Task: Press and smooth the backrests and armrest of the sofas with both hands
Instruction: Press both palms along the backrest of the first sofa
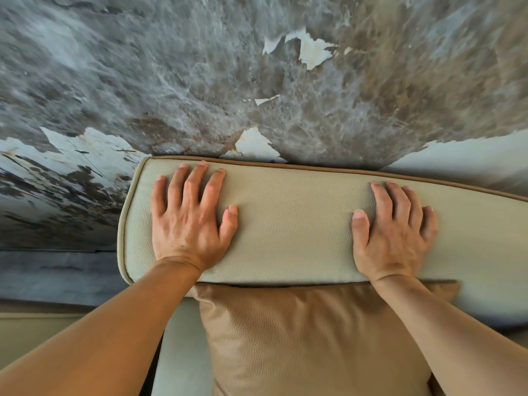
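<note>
A cream leather sofa backrest (pixel 294 224) with tan piping runs across the middle of the head view, its rounded left end near the frame's left third. My left hand (pixel 188 221) lies flat on its top near that left end, fingers spread. My right hand (pixel 395 232) rests palm down further right on the same top surface, fingers close together and thumb out. Neither hand holds anything. Both bare forearms reach in from the bottom edge.
A tan leather cushion (pixel 314 344) leans against the backrest below my hands. Part of the cream seat (pixel 180 347) shows left of it. Behind the backrest stands a grey marbled wall (pixel 257 81) with peeling white patches.
</note>
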A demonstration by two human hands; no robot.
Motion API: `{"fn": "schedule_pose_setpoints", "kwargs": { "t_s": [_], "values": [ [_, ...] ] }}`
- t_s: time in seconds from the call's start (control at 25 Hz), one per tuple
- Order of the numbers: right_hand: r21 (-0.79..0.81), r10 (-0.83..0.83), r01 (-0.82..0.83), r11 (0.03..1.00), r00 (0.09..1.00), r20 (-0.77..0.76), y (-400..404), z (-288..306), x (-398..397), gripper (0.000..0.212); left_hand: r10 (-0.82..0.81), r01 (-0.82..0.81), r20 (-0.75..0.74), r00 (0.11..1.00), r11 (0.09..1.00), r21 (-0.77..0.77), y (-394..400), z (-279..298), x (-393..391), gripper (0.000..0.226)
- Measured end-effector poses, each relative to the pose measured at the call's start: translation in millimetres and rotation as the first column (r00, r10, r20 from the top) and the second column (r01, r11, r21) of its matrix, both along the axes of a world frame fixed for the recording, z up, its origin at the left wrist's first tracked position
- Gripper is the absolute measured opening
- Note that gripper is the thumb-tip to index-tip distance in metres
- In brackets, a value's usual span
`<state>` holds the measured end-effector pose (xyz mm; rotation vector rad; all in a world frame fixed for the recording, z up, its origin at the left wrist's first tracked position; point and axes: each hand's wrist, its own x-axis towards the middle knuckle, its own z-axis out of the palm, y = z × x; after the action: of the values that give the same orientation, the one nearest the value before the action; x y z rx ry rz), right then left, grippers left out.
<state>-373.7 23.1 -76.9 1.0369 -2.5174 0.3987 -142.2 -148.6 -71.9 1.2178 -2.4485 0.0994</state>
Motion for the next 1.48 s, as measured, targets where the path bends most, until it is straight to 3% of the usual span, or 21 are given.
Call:
{"fn": "schedule_pose_setpoints", "kwargs": {
  "t_s": [0.56, 0.72, 0.84, 1.04, 1.2, 1.48],
  "values": [
    [0.021, -0.003, 0.003, 1.000, 1.000, 0.014, -2, -1, -5, 0.059, -0.025, 0.025, 0.013, 1.000, 0.999, 0.040, -7, -2, -3, 0.060],
    [0.174, -0.037, 0.022, 0.984, 0.996, 0.082, 2, 9, -5, 0.063, -0.028, 0.019, 0.100, 0.995, 0.996, 0.092, -1, 3, -5, 0.061],
    [0.306, -0.072, 0.002, 0.952, 0.973, 0.221, 4, 25, 0, 0.068, -0.060, 0.013, 0.225, 0.973, 0.979, 0.206, -4, 17, -6, 0.069],
    [0.396, -0.117, -0.069, 0.916, 0.896, 0.427, 22, 50, 44, 0.067, -0.169, 0.018, 0.292, 0.941, 0.890, 0.456, -2, 50, 16, 0.072],
    [0.487, -0.199, -0.070, 0.871, 0.855, 0.479, 35, 85, 74, 0.069, -0.208, 0.010, 0.384, 0.900, 0.889, 0.458, 19, 73, 49, 0.070],
    [0.517, -0.293, 0.000, 0.856, 0.824, 0.486, 54, 162, 146, 0.070, -0.351, 0.126, 0.407, 0.843, 0.865, 0.485, 33, 134, 97, 0.068]
  ]
}}
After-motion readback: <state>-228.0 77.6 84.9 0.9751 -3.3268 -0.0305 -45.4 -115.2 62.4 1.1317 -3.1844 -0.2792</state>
